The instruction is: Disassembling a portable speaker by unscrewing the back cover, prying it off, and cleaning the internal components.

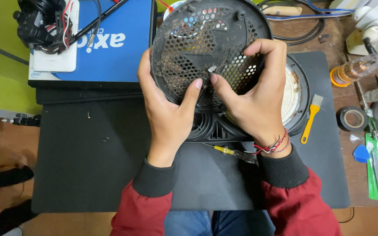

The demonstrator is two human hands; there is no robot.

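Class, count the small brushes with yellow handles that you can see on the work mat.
1. The yellow-handled brush with pale bristles lies on the black mat, right of the round black appliance base. Others may be hidden under the hands or the perforated grille.

Left hand (169,105) and right hand (252,94) raised side by side, fingers curled in a grip, thumbs — 2 — nearly touching
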